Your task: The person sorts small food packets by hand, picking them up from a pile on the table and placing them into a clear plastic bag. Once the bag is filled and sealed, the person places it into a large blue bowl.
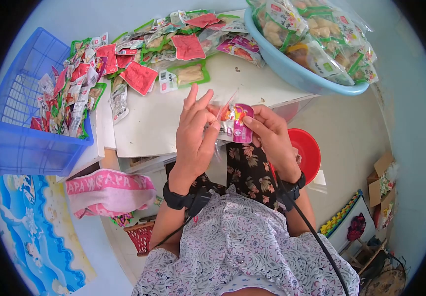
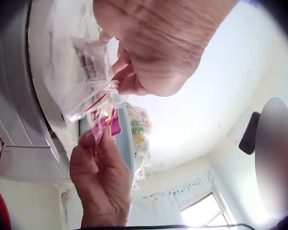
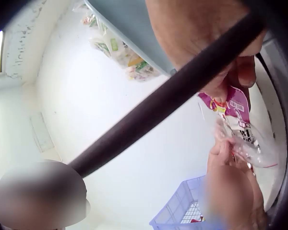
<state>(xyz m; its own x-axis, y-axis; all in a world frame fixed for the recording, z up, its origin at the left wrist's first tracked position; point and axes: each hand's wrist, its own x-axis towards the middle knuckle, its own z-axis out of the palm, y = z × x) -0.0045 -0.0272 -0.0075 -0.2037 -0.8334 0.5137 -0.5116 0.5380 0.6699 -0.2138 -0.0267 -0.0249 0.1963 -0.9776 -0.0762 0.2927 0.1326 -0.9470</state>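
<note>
My right hand (image 1: 274, 135) pinches a purple snack packet (image 1: 243, 132) by its end, over the table's front edge. Opposite it, my left hand (image 1: 194, 130) pinches the mouth of a clear plastic bag (image 2: 69, 98) between thumb and fingers. The bag has a red line along its opening. Part of the purple packet lies inside the bag, with its printed purple end sticking out toward my right fingers, as the right wrist view also shows. Dark print shows through the clear film. My left hand hides some of the bag in the head view.
Loose snack packets (image 1: 188, 47) lie heaped along the back of the white table (image 1: 153, 118). A blue crate (image 1: 30, 143) at the left holds more packets. At the back right stands a light blue basin (image 1: 291, 69) piled with filled bags. A red bucket (image 1: 306, 155) is below.
</note>
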